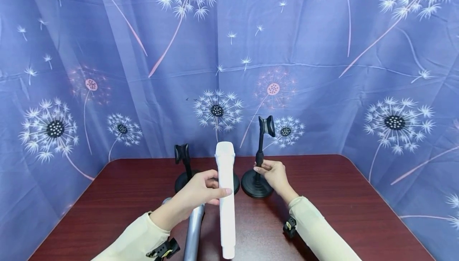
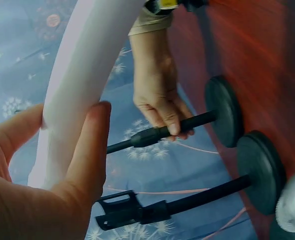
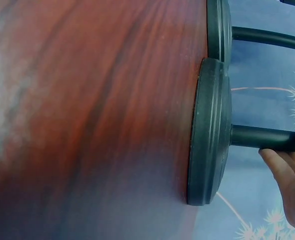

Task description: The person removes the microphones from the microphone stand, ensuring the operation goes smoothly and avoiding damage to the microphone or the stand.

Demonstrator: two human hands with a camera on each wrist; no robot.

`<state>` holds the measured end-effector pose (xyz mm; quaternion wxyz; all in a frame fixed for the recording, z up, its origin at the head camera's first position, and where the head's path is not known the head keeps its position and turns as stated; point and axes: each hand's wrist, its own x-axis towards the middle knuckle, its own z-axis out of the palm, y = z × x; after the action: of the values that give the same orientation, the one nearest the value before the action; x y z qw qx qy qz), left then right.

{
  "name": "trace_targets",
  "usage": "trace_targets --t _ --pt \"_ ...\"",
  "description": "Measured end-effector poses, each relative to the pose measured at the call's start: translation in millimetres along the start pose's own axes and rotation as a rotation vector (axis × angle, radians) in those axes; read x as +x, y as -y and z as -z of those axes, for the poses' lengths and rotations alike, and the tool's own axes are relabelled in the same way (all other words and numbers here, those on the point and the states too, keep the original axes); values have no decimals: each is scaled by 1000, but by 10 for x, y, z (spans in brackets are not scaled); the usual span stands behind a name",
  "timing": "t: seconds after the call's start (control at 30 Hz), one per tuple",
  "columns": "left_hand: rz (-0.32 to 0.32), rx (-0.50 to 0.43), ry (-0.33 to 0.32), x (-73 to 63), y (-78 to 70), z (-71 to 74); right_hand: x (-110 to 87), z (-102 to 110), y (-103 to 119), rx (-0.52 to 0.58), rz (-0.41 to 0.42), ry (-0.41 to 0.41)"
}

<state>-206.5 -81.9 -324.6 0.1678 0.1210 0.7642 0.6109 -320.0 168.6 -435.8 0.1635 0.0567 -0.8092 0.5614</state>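
Observation:
My left hand (image 1: 199, 189) holds a white handheld microphone (image 1: 226, 213) upright by its middle, the thumb across its front. In the left wrist view, the white microphone (image 2: 82, 75) lies between the thumb and fingers. My right hand (image 1: 274, 175) grips the pole of a black microphone stand (image 1: 257, 187) just above its round base. The holder clip (image 1: 267, 126) on top of that stand holds nothing. In the right wrist view the stand's base (image 3: 210, 135) rests on the table, and the right hand (image 3: 292, 185) is partly cut off.
A second black stand (image 1: 183, 155) is at the left. Another round base (image 1: 236, 183) is mostly hidden behind the white microphone. A silver-grey microphone (image 1: 193, 235) lies under my left wrist, with another mesh head (image 1: 166, 200) beside it. A patterned blue cloth (image 1: 315, 73) hangs behind the red-brown table (image 1: 333, 189).

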Motion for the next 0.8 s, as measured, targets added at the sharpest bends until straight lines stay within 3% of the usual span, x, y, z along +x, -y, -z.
trace_targets --t 0.23,0.53,0.8 --pt "40 48 53 -31 253 -52 7 4 2 -8 -1 -1" --pt "118 67 48 -66 586 -208 -5 16 -1 8 -12 16" --pt "143 132 39 -104 773 -304 -15 -5 -2 20 -17 19"
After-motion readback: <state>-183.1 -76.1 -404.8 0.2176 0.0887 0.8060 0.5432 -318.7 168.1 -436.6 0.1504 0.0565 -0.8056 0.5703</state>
